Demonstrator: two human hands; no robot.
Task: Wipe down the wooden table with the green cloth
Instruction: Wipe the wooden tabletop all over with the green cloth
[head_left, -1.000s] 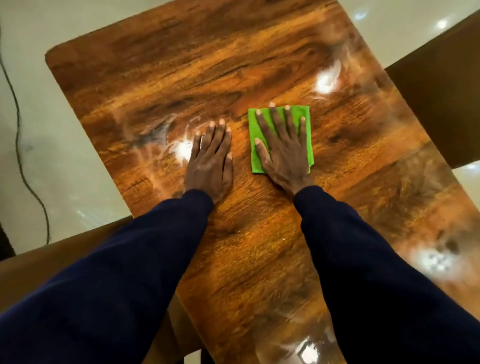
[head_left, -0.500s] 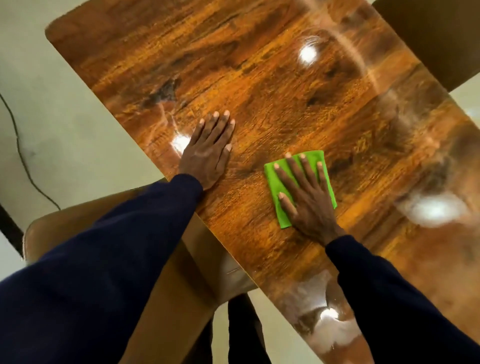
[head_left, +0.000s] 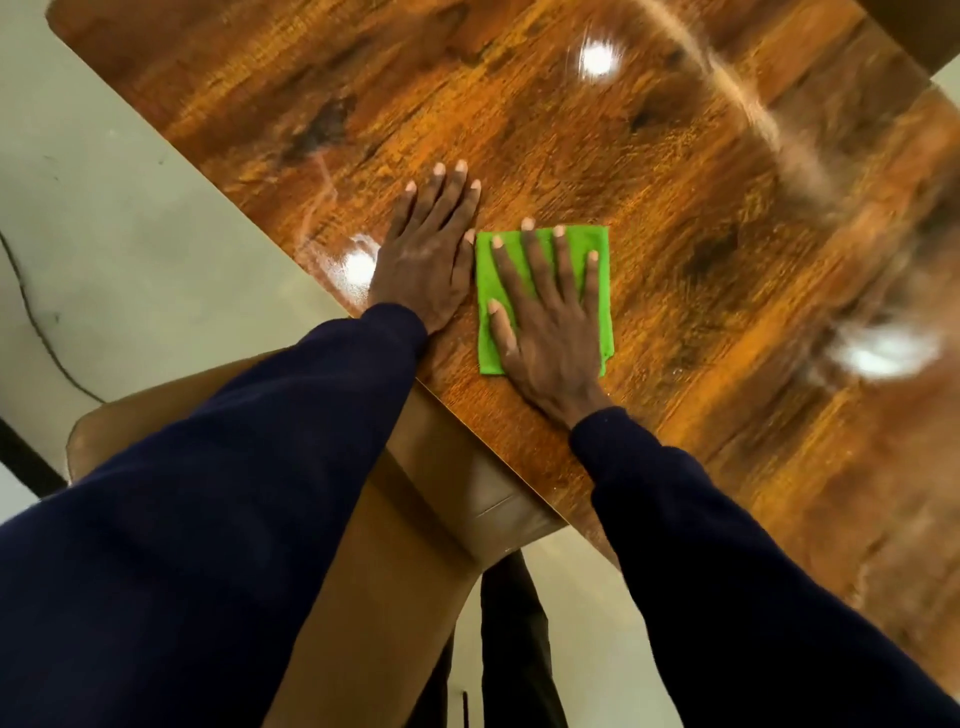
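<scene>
Head view, right fingers (head_left: 535, 265): straight and fanned wide, and they pressed flat on the green cloth (head_left: 485, 270), curled round nothing!
Left fingers (head_left: 441, 197): straight, close together, flat on bare wood, nothing held.
Right hand (head_left: 550, 332): palm down over the cloth's middle, covering most of it.
Left hand (head_left: 426, 260): it braced just beside the cloth's left edge.
Cloth position: folded into a flat rectangle, it lay close to the near left edge of the wooden surface (head_left: 675, 234).
Handling call: it looked soft, light and limp, so it was likely to bunch or skid on that glossy finish.
Where to hold: flat palm pressure across the middle, fingers spread toward the corners, was the best bet.
Surface: shiny, with bright light glare and faint streaks.
Beyond: a brown chair (head_left: 415, 519) sat under the edge, over pale floor (head_left: 130, 234).
</scene>
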